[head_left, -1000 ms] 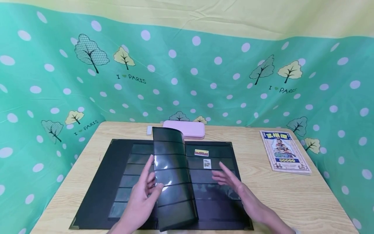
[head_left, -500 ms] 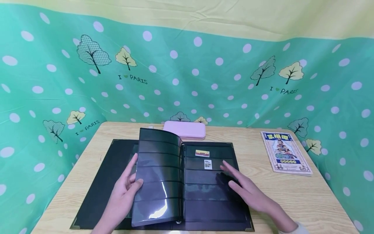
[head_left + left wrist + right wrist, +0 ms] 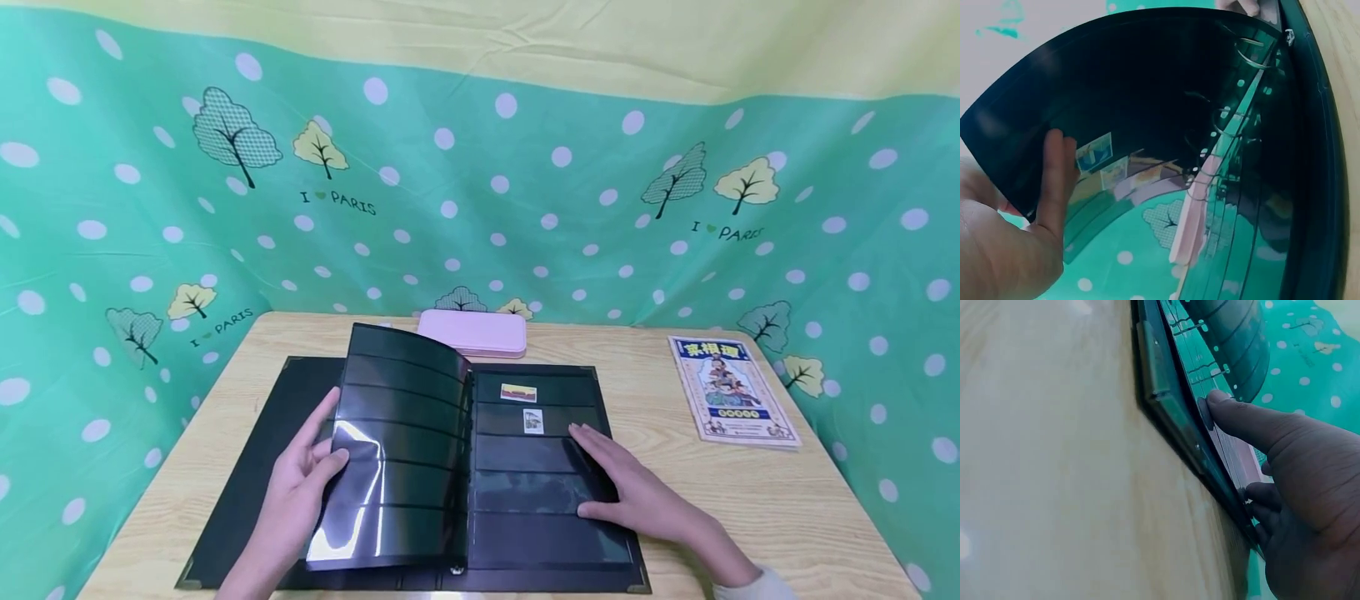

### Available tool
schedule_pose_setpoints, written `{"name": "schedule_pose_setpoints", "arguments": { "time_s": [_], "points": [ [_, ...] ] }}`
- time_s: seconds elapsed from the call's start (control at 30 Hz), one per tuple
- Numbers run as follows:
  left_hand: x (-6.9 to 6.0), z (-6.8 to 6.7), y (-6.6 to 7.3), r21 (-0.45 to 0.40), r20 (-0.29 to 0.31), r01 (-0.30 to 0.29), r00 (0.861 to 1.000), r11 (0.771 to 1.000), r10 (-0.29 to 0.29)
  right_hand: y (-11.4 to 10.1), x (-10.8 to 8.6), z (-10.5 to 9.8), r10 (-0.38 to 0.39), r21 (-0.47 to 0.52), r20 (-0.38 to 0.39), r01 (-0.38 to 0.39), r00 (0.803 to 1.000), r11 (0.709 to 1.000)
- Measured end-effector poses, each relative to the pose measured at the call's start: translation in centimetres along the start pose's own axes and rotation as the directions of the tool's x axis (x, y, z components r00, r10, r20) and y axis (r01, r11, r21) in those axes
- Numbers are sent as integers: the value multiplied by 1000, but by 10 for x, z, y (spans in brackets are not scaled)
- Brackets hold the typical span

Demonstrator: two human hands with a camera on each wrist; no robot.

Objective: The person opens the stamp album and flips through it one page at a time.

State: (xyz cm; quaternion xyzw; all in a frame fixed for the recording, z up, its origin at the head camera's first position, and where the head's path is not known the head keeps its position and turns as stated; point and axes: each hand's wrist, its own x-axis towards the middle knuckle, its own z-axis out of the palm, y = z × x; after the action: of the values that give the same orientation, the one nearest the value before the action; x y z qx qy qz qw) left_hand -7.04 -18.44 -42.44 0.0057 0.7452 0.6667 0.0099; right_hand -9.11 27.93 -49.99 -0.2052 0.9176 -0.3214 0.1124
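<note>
A large black ring-bound album (image 3: 247, 492) lies spread on the table. My left hand (image 3: 294, 483) pinches the outer edge of a raised, curved black page (image 3: 405, 450), thumb on its upper face. Seen from the left wrist, the hand (image 3: 1029, 219) holds the page's edge, and metal rings (image 3: 1254, 59) run along the spine. On the right page, my right hand (image 3: 637, 492) rests near the outer edge with its fingers extended. Two stamps, a red-and-yellow one (image 3: 518, 392) and a pale one (image 3: 533, 421), sit in that page's upper strips. The right wrist view shows the hand's (image 3: 1310, 481) thumb touching the page.
Behind the album lies a pink case (image 3: 480, 332), with a small white object beside it, mostly hidden by the raised page. A colourful booklet (image 3: 731, 390) rests at the table's right. Dotted green cloth (image 3: 465, 192) hangs behind the table.
The raised page has swung left with my left hand, uncovering more of the spine. My right hand has moved down onto the right page.
</note>
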Motion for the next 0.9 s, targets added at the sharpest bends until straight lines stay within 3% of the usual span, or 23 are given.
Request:
{"name": "schedule_pose_setpoints", "arguments": {
  "time_s": [0.07, 0.13, 0.37, 0.57, 0.7, 0.83, 0.9],
  "points": [
    [2, -3, 1, -77, 6, -18, 1000, 997, 19, 1, 0, 1, -6, 1, -6, 6, 1000, 1000],
    [5, -7, 4, -103, -2, -24, 1000, 994, 24, 2, -1, 2, -6, 2, -9, 6, 1000, 1000],
    [10, -25, 6, -40, -3, 25, 1000, 999, -25, 3, -1, 2, -5, 0, -4, 5, 1000, 1000],
    [14, -38, 0, -48, 22, -44, 999, 998, 45, 4, -1, 2, -15, 11, -8, 15, 1000, 1000],
    [16, -45, -5, 75, -15, -70, 997, 995, 71, 5, 0, 3, -19, 1, -9, 19, 1000, 1000],
    [17, -50, -12, 214, -80, -63, 993, 975, 81, 5, 0, 2, -24, 7, -13, 24, 1000, 1000],
    [16, -51, -15, 228, -87, -60, 993, 972, 82, 6, 0, 3, -24, 9, -10, 24, 1000, 1000]
  ]
}}
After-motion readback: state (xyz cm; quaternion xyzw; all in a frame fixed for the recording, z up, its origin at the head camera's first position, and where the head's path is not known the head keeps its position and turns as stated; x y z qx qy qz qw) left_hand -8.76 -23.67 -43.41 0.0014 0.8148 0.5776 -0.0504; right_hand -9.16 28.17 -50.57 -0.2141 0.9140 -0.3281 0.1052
